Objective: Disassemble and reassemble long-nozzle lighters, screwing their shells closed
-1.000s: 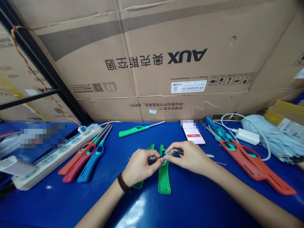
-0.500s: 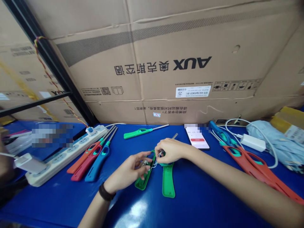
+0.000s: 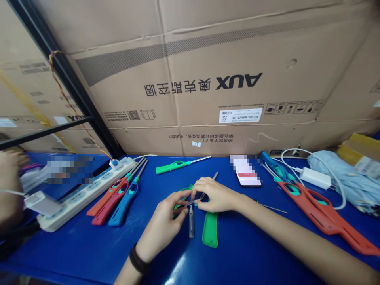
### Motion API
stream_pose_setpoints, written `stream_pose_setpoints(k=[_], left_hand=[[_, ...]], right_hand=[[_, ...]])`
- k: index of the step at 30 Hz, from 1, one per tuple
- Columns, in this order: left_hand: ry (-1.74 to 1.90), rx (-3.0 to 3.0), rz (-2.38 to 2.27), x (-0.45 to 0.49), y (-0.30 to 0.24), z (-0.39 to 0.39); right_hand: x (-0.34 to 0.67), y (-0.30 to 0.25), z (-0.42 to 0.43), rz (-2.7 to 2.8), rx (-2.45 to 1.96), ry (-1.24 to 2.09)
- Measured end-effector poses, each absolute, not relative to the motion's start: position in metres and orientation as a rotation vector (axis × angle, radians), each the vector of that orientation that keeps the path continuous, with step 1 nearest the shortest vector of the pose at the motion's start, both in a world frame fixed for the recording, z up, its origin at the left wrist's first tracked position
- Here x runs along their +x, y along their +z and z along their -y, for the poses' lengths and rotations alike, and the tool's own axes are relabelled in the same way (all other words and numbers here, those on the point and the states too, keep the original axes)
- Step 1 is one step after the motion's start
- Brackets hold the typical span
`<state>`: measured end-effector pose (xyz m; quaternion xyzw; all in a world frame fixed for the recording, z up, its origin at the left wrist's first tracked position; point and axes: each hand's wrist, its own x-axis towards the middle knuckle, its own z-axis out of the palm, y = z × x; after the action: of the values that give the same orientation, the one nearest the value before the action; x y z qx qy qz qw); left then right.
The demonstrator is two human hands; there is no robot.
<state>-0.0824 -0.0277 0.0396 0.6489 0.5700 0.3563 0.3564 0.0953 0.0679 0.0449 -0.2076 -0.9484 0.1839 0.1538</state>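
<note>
My left hand (image 3: 170,213) has its thumb and fingertips pinched at the upper end of a clear lighter fuel tank (image 3: 191,225), which points down toward me. My right hand (image 3: 214,194) is closed right beside it, fingertips meeting the left ones around a small thin part. What exactly the right fingers hold is hidden. Below the right hand lies a green lighter shell half (image 3: 210,233), open side up. Another green shell piece (image 3: 187,188) shows partly behind my fingers. A metal tube (image 3: 215,175) sticks out beyond the right hand.
A whole green lighter (image 3: 173,167) lies at the back. Several coloured lighters (image 3: 124,204) rest beside a power strip (image 3: 86,190); more red lighters (image 3: 314,209) lie at right. A phone (image 3: 248,174) and a thin metal rod (image 3: 273,208) are nearby. Another person's hand (image 3: 10,190) is at far left.
My hands have come together and the fuel tank now hangs down between them. The left shell's lower end no longer shows. The thin rod has come into view beside my right forearm.
</note>
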Motion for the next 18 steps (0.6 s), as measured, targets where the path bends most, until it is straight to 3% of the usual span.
stream_pose_setpoints(k=[6, 11, 18], left_hand=[[0.951, 1.972, -1.781, -0.106, 0.034, 0.029], [0.722, 1.882, -1.948, -0.112, 0.008, 0.027], [0.655, 1.933, -1.721, -0.083, 0.007, 0.016]], right_hand=[[0.120, 0.040, -0.013, 2.260, -1.061, 0.643], [0.117, 0.018, 0.020, 2.361, -1.318, 0.904], [0.075, 0.000, -0.008, 2.389, -1.251, 0.639]])
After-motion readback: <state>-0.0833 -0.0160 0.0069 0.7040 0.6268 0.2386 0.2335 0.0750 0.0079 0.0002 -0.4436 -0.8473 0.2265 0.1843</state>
